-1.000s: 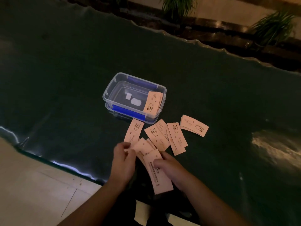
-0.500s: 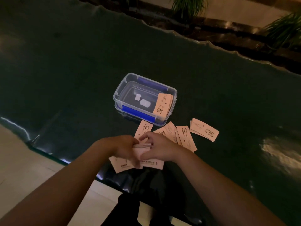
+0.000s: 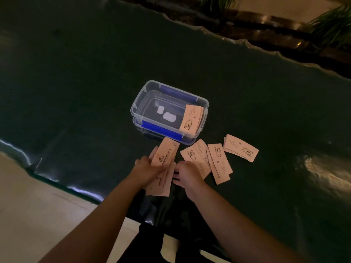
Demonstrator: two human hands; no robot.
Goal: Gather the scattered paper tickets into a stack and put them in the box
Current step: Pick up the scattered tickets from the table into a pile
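A clear plastic box point(image 3: 139, 103) with blue clips stands on the dark table, with a small stack of pink tickets point(image 3: 190, 120) leaning inside its right end. My left hand point(image 3: 147, 170) is shut on a loose bundle of pink tickets point(image 3: 165, 154) just in front of the box. My right hand point(image 3: 187, 175) rests flat beside it, fingers spread, touching the table next to the bundle. Several more tickets point(image 3: 197, 155) lie overlapped to the right, with another point(image 3: 220, 163) beside them and a small pile point(image 3: 241, 148) farthest right.
The dark green table point(image 3: 76, 92) has a wavy far edge and a near edge by my legs. Potted plants point(image 3: 332, 21) stand beyond the far edge. A pale tiled floor point(image 3: 38, 215) lies at lower left.
My hands have moved apart. The left hand now holds the gathered bundle turned lengthwise toward the box, and the right hand has let go and rests on the table.
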